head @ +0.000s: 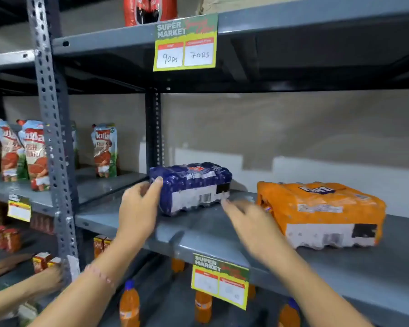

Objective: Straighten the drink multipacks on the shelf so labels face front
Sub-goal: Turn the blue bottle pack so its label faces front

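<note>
Left hand (137,208): fingers (156,182) wrapped on the left end of the blue multipack (191,187), thumb side toward the camera, clamped against the wrap. Right hand (246,220): fingers (227,204) spread apart, blurred, just short of the pack's right front corner; can't tell if they touch it. Holding nothing.

Blue multipack sits on the middle shelf (198,232), left of centre, set back from the front edge, angled so its right end sits deeper than the left. Orange multipack (321,211) is on the same shelf to the right, near but apart, also skewed.

Risks, my read:
- One-sided grip on slick shrink wrap; pulling from the left end alone would pivot the pack rather than square it.
- Wrap could slip or stretch under the fingers, so bottles shift inside.
- Swinging the right end out could knock the orange pack, which sits close to the right hand.
- Dragging too far forward puts it over the shelf lip, with orange bottles (129,303) standing below.

Look of the blue pack: dark blue glossy film, lumpy over the bottle shapes, red logo patch on top, white barcode panel with a black block facing front. The brand label isn't facing front.
</note>
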A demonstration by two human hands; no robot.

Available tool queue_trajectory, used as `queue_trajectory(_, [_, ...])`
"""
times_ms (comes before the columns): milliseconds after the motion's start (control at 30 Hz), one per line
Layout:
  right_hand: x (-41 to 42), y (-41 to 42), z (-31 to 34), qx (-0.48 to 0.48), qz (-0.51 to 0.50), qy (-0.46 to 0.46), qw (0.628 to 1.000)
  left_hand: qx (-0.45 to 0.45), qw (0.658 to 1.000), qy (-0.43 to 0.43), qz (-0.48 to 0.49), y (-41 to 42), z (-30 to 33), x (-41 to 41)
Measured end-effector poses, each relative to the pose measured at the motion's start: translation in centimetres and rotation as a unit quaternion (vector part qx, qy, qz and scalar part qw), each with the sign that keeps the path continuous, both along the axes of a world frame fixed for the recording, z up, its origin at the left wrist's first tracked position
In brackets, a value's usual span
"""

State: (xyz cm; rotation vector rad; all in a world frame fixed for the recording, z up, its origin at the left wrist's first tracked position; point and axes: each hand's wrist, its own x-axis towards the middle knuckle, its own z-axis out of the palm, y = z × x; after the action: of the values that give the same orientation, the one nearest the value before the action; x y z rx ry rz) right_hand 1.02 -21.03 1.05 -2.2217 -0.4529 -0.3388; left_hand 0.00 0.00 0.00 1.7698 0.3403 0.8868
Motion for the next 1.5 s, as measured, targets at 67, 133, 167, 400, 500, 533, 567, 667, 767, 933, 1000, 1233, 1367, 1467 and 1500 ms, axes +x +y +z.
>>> queue_trajectory(67, [4.1,2.3,1.7,0.091,-0.005,-0.003,0.996,-0.112,0.988,0.1,-0.045,2.5,1.8,2.5])
queue_trajectory(133, [8.6,4.3,4.1,0.151,-0.047,0.016,0.987,-0.19,0.962,0.15,-0.126,4.3,3.1,5.6])
queue_trajectory(167, [10.5,4.9,4.6,0.172,-0.059,0.05,0.982,-0.202,0.951,0.168,-0.161,4.4,3.5,6.6])
queue_trajectory(400, [16.6,6.5,2.2,0.264,-0.071,0.151,0.95,-0.097,0.973,0.128,-0.163,4.9,4.5,9.2])
queue_trajectory(500, [16.6,6.1,1.9,0.298,-0.056,0.14,0.943,-0.033,0.982,0.083,-0.165,4.8,4.3,9.2])
queue_trajectory(533, [16.3,5.8,1.8,0.315,-0.045,0.138,0.938,-0.012,0.984,0.056,-0.17,4.6,3.9,8.9])
queue_trajectory(567, [16.1,5.5,1.7,0.33,-0.034,0.138,0.933,0.016,0.984,0.023,-0.175,4.5,3.4,8.7])
queue_trajectory(667, [15.8,4.5,1.1,0.374,0.007,0.132,0.918,0.101,0.973,-0.08,-0.194,5.1,1.9,8.2])
queue_trajectory(767, [15.3,3.7,0.5,0.374,0.034,0.127,0.918,0.159,0.947,-0.158,-0.229,6.3,0.5,8.0])
queue_trajectory(933, [14.2,3.6,-0.7,0.289,0.017,0.119,0.95,0.03,0.927,-0.205,-0.311,7.8,-0.7,8.4])
queue_trajectory(1000, [14.1,3.7,-0.8,0.27,0.012,0.119,0.955,-0.023,0.934,-0.17,-0.312,8.1,-0.6,8.7])
queue_trajectory(1233, [14.0,3.5,-0.2,0.403,0.043,0.08,0.911,0.079,0.992,-0.043,-0.09,10.2,0.0,11.8])
queue_trajectory(1367, [14.6,3.7,-0.4,0.464,0.129,0.089,0.872,0.006,0.977,0.021,-0.21,9.4,0.2,13.4])
queue_trajectory(1467, [13.9,3.5,0.2,0.464,0.171,0.134,0.859,-0.121,0.893,0.026,-0.432,8.8,0.5,11.5])
queue_trajectory(1500, [13.8,3.4,0.3,0.452,0.176,0.144,0.863,-0.152,0.861,0.032,-0.485,9.0,0.4,10.9])
